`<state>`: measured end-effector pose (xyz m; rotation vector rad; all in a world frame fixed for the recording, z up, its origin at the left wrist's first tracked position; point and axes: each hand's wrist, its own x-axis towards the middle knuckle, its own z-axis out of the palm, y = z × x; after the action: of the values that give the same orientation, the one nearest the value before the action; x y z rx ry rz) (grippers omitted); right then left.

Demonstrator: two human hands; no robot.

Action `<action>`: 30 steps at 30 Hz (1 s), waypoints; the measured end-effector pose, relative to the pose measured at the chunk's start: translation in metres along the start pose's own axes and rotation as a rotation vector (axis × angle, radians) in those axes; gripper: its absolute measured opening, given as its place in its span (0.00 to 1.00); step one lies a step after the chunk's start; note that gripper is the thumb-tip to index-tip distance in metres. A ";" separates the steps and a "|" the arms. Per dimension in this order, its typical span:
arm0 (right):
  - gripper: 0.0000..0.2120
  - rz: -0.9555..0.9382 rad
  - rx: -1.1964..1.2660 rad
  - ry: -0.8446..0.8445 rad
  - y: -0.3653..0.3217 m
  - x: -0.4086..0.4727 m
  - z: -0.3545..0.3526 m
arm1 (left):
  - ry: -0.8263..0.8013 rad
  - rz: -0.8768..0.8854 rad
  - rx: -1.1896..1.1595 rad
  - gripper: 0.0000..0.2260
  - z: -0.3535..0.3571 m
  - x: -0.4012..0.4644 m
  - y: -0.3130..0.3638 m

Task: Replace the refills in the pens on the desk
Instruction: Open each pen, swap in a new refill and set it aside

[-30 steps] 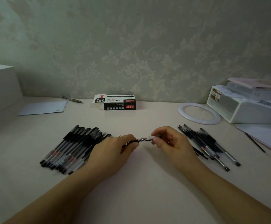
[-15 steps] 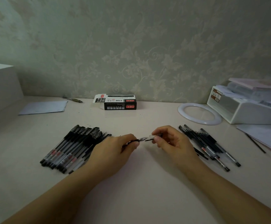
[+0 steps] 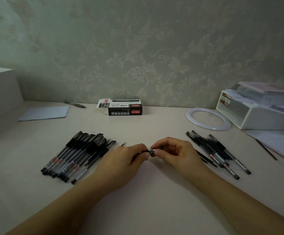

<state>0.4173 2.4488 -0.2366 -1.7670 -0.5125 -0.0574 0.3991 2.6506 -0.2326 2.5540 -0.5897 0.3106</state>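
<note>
Black pen pinched between left hand and right hand, fingertips nearly meeting above desk.

pale desk, pen piles, box

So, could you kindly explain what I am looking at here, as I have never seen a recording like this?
There is no machine here: a person wears a wide-angle camera on the head, looking forward and down, so you see their own two bare arms. The left hand and the right hand meet over the desk, each pinching one end of a single pen with curled fingers, seemingly joining its parts. A row of pens lies at the left and a looser pile of pens at the right. Further back stand an opened refill box, a white ring, a sheet of paper and a white organiser.
</note>
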 end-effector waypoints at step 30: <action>0.06 0.014 -0.189 0.107 0.006 0.001 -0.001 | 0.230 -0.593 0.241 0.12 -0.058 -0.008 -0.050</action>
<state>0.4209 2.4470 -0.2418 -1.9397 -0.4280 -0.1956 0.4091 2.7218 -0.2067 2.7198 0.3108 0.4697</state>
